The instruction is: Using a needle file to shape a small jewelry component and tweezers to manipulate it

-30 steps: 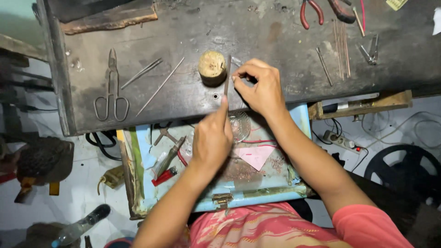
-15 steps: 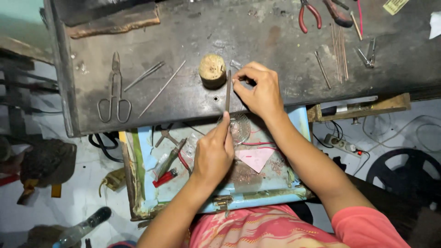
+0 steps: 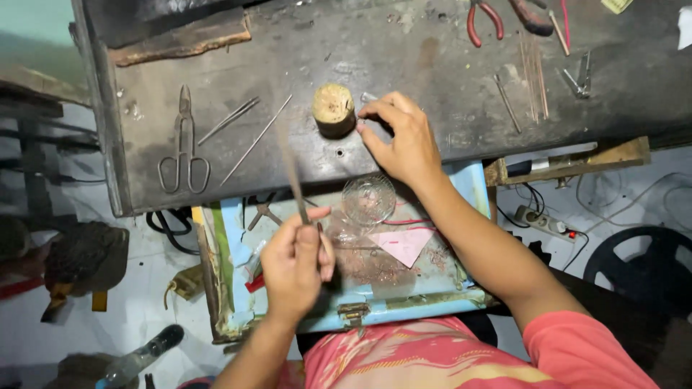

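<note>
This is a small craft workshop. A dark, scarred metal counter (image 3: pixel 432 50) carries shears (image 3: pixel 184 140), thin rods (image 3: pixel 256 140), red-handled pliers (image 3: pixel 484 16) and a wooden stump (image 3: pixel 333 109). Below it sits an open drawer (image 3: pixel 432 288) dusted with filings, with cables and a power strip (image 3: pixel 544 221) on the floor.

Single head-worn view, straight down and close over the dark workbench (image 3: pixel 432 57) (far edge at frame top).

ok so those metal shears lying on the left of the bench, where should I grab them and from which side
Take the shears by the two loop handles at the near end, coming from the bench's front edge. The loops lie flat, open and closest to the person, while the narrow blades point away toward the back. The tweezers lie close on the right, so approach straight in.
</note>
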